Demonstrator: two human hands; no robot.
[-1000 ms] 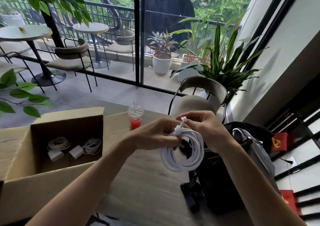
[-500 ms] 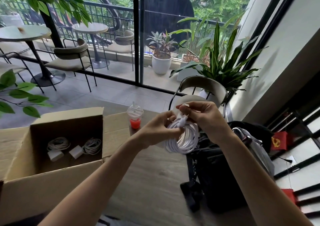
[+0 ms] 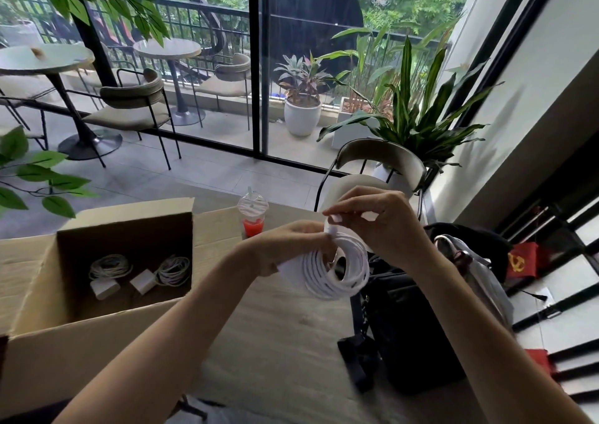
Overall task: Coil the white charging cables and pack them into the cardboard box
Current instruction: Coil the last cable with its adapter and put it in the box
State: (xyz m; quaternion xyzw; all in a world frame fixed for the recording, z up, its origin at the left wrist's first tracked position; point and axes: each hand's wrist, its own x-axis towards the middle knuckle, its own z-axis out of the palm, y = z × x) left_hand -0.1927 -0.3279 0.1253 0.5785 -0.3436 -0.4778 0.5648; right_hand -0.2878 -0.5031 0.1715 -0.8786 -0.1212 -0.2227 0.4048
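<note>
1. A white cable coil (image 3: pixel 337 276) is held in the air above the worktop (image 3: pixel 275 342), to the right of the open cardboard box (image 3: pixel 97 339), between both hands.
2. The left hand (image 3: pixel 291 245) is curled round the left side of the loops, so that they are held together and cannot spring apart.
3. The right hand (image 3: pixel 385 222) is closed in a pinch at the top of the coil. The cable's free end seems to be gripped there between thumb and forefinger, probably to be wound or tucked round the bundle as a lock. The tip is too small to be made out.
4. On the box floor a left packed coil (image 3: pixel 110 266) and a right packed coil (image 3: pixel 173 269) are laid side by side, each with a white adapter (image 3: pixel 104 289) beside it. Bare floor is left in front of them, judged enough for a third coil.
5. A lidded cup (image 3: pixel 252 212) of red drink is stood behind the box flap, and a black bag (image 3: pixel 405 326) is seen at the worktop's right edge, both clear of the path to the box.
</note>
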